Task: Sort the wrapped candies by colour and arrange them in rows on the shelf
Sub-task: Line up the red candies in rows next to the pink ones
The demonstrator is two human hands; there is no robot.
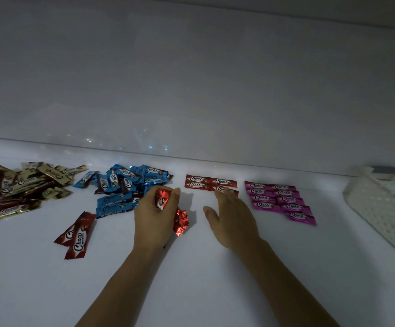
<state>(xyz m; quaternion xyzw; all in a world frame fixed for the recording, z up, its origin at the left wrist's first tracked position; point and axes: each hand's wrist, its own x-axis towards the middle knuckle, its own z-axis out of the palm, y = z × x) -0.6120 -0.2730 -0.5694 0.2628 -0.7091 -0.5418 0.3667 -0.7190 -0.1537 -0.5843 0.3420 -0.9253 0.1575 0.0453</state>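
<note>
1. Two bare forearms reach in from the near edge over the white shelf.
2. The left hand has its fingers curled tight around a bunch of red candies. Crumpled foil ends stick out at its far side and its right side.
3. The right hand is spread flat and holds nothing. Its fingertips touch the near-right piece of the red rows.
4. Those red rows lie far of the hands at centre, two columns side by side.
5. Just right of them sit the pink rows, also two neat columns, running nearer toward the right.
6. Two loose red pieces lie overlapping at near left, apart from everything else.
7. A jumbled blue pile lies just far and left of the left hand, with a gold pile at far left.
8. A white perforated basket stands at the right edge.
</note>
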